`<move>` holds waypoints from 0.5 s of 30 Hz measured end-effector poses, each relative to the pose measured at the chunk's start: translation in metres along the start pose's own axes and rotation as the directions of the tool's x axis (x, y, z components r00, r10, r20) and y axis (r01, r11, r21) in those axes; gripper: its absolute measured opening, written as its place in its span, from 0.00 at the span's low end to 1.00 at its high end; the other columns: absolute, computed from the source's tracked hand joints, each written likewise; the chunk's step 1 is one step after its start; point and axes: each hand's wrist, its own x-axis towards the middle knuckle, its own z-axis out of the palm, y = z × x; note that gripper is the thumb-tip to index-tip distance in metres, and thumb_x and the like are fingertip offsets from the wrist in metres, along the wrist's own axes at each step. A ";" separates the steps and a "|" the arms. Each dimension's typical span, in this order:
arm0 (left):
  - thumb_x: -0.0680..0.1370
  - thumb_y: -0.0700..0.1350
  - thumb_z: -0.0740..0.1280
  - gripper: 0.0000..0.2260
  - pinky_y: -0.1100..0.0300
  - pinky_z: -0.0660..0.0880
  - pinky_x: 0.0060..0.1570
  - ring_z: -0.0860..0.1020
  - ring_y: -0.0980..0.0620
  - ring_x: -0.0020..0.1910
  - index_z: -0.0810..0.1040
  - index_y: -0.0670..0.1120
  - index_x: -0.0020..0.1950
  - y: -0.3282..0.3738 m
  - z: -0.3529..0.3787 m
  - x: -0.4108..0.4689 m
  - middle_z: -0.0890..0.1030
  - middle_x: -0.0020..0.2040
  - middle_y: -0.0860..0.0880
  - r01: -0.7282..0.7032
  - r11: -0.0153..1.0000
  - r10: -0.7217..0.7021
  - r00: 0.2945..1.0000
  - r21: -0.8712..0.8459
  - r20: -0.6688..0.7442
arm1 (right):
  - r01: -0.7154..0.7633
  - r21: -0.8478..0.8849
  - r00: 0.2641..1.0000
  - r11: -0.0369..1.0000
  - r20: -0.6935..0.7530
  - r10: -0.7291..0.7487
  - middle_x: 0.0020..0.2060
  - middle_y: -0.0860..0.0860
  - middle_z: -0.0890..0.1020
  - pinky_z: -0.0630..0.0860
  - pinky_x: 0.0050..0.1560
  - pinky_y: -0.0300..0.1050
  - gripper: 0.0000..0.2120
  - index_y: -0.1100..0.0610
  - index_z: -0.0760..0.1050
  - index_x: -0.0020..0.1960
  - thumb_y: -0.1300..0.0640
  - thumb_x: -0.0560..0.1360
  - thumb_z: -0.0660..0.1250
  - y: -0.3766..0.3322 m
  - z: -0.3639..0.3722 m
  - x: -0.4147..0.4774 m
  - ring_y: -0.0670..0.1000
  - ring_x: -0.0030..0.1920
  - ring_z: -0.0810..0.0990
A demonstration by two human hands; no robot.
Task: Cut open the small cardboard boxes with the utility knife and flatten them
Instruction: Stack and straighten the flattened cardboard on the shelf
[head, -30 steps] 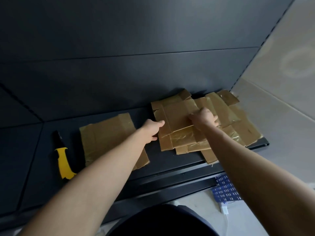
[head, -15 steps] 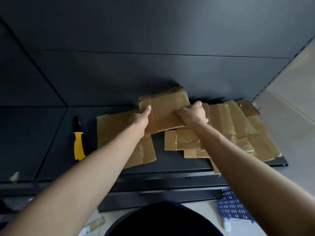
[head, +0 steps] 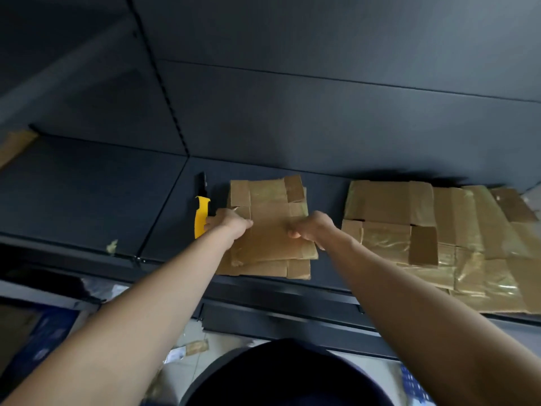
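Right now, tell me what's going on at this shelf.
A person grips a flattened box by its side edges with left hand and right hand, flat on top of another flattened piece on the dark shelf. The yellow utility knife lies beside the left hand, unheld. A bigger heap of flattened cardboard sits to the right.

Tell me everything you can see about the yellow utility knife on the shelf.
The utility knife has a yellow handle, plastic by its look, and a black far end pointing toward the back wall. It lies flat on the dark shelf, just left of the flattened cardboard. No hand grips it. The left hand, holding that cardboard, is right beside the handle; whether it touches cannot be told.
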 end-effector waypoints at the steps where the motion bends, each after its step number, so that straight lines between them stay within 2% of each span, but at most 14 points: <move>1: 0.73 0.53 0.72 0.35 0.47 0.70 0.63 0.68 0.40 0.66 0.63 0.41 0.73 0.001 0.000 0.000 0.66 0.70 0.39 -0.007 1.000 0.007 1.000 0.025 0.012 | -0.016 -0.040 0.999 0.999 -0.031 0.015 0.60 0.58 0.76 0.72 0.63 0.50 0.28 0.62 0.70 0.65 0.53 0.70 0.73 0.000 0.002 -0.001 0.57 0.61 0.74; 3: 0.73 0.54 0.72 0.35 0.50 0.70 0.63 0.68 0.40 0.65 0.63 0.41 0.73 0.002 0.000 0.005 0.67 0.69 0.39 -0.019 1.000 0.019 0.999 0.019 0.033 | -0.045 -0.074 0.997 0.996 -0.058 0.041 0.61 0.58 0.74 0.73 0.63 0.49 0.31 0.63 0.67 0.68 0.51 0.71 0.73 -0.003 0.004 -0.002 0.57 0.61 0.74; 5: 0.75 0.54 0.70 0.32 0.53 0.70 0.59 0.69 0.40 0.65 0.64 0.41 0.73 0.004 -0.003 0.011 0.68 0.69 0.40 -0.040 0.994 0.046 0.997 -0.101 0.060 | -0.049 0.004 0.999 0.999 0.006 0.049 0.65 0.60 0.72 0.71 0.64 0.50 0.34 0.65 0.62 0.71 0.49 0.73 0.70 -0.008 0.005 -0.002 0.59 0.65 0.72; 7: 0.76 0.50 0.70 0.29 0.53 0.69 0.56 0.69 0.40 0.66 0.66 0.41 0.72 0.006 -0.006 0.017 0.70 0.69 0.40 -0.058 0.972 0.077 0.994 -0.230 0.074 | -0.036 0.031 0.999 0.999 0.031 0.035 0.64 0.60 0.73 0.73 0.61 0.49 0.31 0.67 0.64 0.69 0.51 0.75 0.69 -0.012 0.006 -0.005 0.59 0.64 0.73; 9: 0.75 0.47 0.71 0.28 0.54 0.69 0.55 0.70 0.41 0.65 0.67 0.39 0.71 0.004 -0.005 0.021 0.71 0.68 0.40 -0.041 0.961 0.066 0.994 -0.272 0.083 | -0.013 -0.001 1.000 1.000 -0.027 0.013 0.51 0.57 0.78 0.76 0.52 0.46 0.24 0.66 0.70 0.63 0.54 0.73 0.72 -0.009 0.009 -0.006 0.57 0.54 0.78; 11: 0.75 0.46 0.72 0.28 0.55 0.69 0.51 0.73 0.42 0.62 0.67 0.38 0.70 0.004 -0.003 0.020 0.74 0.65 0.40 -0.027 0.966 0.048 0.996 -0.259 0.075 | -0.004 0.017 0.998 1.000 -0.067 0.005 0.39 0.53 0.75 0.76 0.48 0.43 0.21 0.65 0.73 0.59 0.56 0.72 0.73 -0.005 0.011 -0.008 0.54 0.46 0.77; 13: 0.74 0.47 0.72 0.28 0.55 0.69 0.48 0.74 0.42 0.60 0.67 0.40 0.70 0.005 -0.002 0.021 0.74 0.64 0.41 -0.029 0.970 0.052 0.995 -0.242 0.089 | -0.024 0.088 0.998 0.996 -0.048 0.029 0.43 0.54 0.78 0.77 0.51 0.44 0.22 0.67 0.72 0.59 0.58 0.71 0.74 0.000 0.009 -0.007 0.55 0.49 0.79; 15: 0.74 0.48 0.72 0.31 0.52 0.70 0.52 0.71 0.42 0.63 0.64 0.43 0.72 0.009 -0.002 0.023 0.72 0.66 0.42 -0.034 0.974 0.057 0.994 -0.225 0.096 | -0.069 0.233 0.998 0.970 0.006 0.069 0.53 0.59 0.80 0.78 0.55 0.49 0.24 0.69 0.72 0.61 0.62 0.69 0.75 0.001 0.002 -0.006 0.58 0.54 0.79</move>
